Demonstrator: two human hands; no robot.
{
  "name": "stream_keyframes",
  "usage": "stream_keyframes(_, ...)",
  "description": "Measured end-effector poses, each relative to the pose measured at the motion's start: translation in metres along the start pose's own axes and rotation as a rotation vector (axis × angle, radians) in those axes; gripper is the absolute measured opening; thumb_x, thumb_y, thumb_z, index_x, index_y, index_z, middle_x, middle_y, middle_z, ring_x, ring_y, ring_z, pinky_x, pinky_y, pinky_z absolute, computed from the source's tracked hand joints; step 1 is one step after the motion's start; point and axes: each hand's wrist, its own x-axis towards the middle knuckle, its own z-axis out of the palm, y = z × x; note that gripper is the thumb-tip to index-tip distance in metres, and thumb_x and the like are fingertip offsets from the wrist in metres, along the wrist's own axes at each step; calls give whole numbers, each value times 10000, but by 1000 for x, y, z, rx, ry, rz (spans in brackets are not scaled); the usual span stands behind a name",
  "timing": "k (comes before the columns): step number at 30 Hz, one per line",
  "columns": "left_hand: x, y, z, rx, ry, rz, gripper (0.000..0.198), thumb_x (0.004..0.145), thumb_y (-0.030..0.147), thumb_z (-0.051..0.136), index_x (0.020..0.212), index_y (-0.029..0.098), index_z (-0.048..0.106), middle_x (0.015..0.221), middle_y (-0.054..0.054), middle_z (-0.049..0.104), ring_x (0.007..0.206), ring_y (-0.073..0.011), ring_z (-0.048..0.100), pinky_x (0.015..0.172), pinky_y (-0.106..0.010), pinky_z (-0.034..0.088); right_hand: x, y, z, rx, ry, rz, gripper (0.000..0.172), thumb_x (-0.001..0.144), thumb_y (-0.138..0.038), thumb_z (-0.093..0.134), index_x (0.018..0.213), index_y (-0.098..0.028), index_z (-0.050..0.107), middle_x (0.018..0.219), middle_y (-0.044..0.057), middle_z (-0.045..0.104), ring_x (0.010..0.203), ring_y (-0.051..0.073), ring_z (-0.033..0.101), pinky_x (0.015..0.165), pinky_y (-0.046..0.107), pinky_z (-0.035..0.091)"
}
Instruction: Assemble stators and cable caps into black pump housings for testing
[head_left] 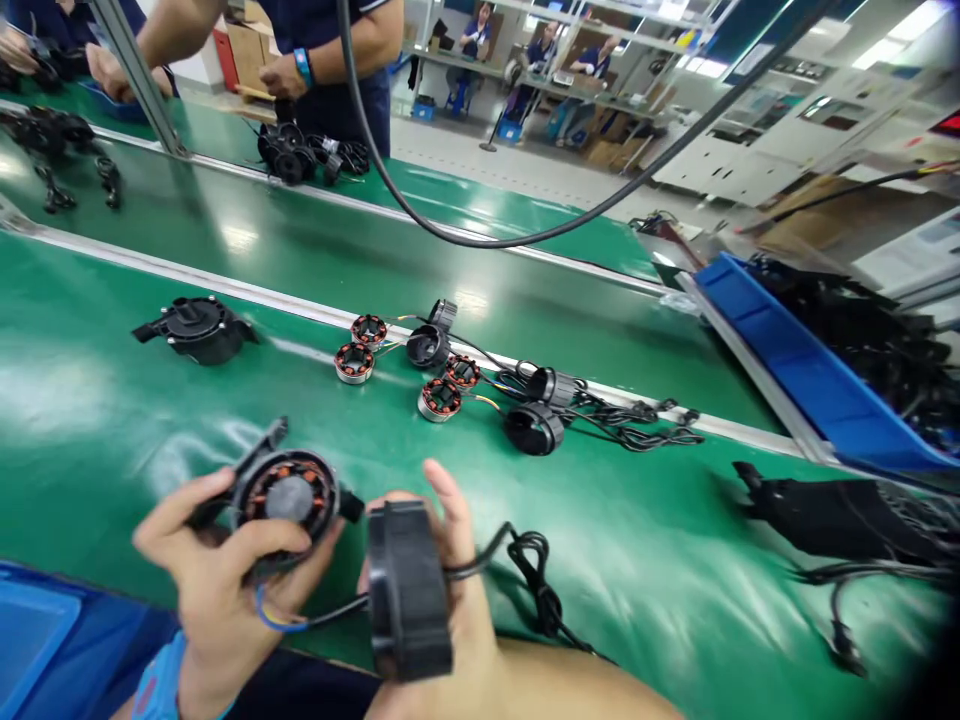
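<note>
My left hand (217,575) is closed around a black motor housing (251,470), whose open face shows a ring of copper coils (289,495) with a grey centre. The thumb presses across its front. In my right hand (465,570) is a round black plastic cap (409,590), held on its side with its rim toward the housing. A thin cable with blue and yellow wires (281,622) joins the two parts. From the cap's other side a black cord (536,570) runs out, bundled, onto the green table.
Several copper-wound stators (440,398) with black caps (534,428) and bundled cords lie ahead. Another black housing (199,328) sits at left. Blue bins (817,360) of black parts stand at right. A cable (480,243) hangs in front; people work across the metal rail (187,268).
</note>
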Motion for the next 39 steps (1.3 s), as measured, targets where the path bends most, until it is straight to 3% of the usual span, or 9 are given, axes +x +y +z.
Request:
stream_keyframes(5,0,17,38,-43,-82,133,266,809,320,788,740,256,540,1097,-90,428,1099,-290,516,890,-512,550,30,-26,-26,-495,246,-303,893,813,-537,829,1491,-389,268,1257,110,586,1095,298,679,917,486,607)
stream_keyframes(9,-3,19,48,-113,-157,211,289,751,251,791,825,268,512,1011,-73,407,1056,-274,521,877,-487,581,53,-30,-46,-655,254,-303,722,876,-459,767,1453,-342,349,1231,110,619,1051,280,684,908,461,607)
stream_keyframes(17,-9,6,38,-200,-216,234,337,810,267,785,968,306,489,1125,-75,441,1162,-282,525,895,-514,566,75,-38,-59,-547,-47,-147,748,865,-349,780,1512,-321,406,1146,65,661,854,197,685,751,327,617)
stream_keyframes(22,-7,-5,33,-273,-334,267,341,741,254,857,878,294,548,1166,-68,436,1268,-303,494,955,-537,560,80,-41,-68,-644,-240,-136,837,780,-426,812,1528,-273,472,1347,105,581,1217,300,598,1083,477,510)
stream_keyframes(26,-1,-18,31,-386,-439,301,305,689,246,908,742,258,607,1232,-63,431,1346,-310,454,1080,-557,523,82,-43,-67,-683,-447,-208,862,817,-522,792,1562,-271,438,1403,120,565,1317,316,547,1164,506,437)
stream_keyframes(30,9,-35,23,-411,-582,308,254,686,397,940,769,288,726,1468,-58,355,1510,-387,276,1200,-653,384,84,-41,-66,-680,-619,-286,814,881,-552,749,1556,-242,417,1518,144,516,1490,326,414,1239,523,354)
stream_keyframes(32,17,-43,17,-369,-598,331,241,726,460,900,862,314,764,1491,-62,350,1432,-334,396,1158,-568,471,83,-38,-64,-664,-657,-310,819,885,-545,751,1554,-226,403,1531,154,512,1516,323,387,1245,516,350)
stream_keyframes(35,32,-47,11,-374,-647,353,213,815,463,814,935,292,769,1380,-76,446,1156,-205,596,986,-370,606,80,-34,-57,-686,-607,-292,821,889,-458,764,1567,-220,366,1499,161,540,1422,306,509,1191,483,429)
stream_keyframes(39,49,-41,8,-391,-744,357,236,838,487,779,911,263,775,1260,-79,535,1125,-209,634,989,-349,608,75,-34,-48,-810,-503,-339,775,876,-352,750,1546,-227,382,1406,155,575,1318,301,560,1133,504,469)
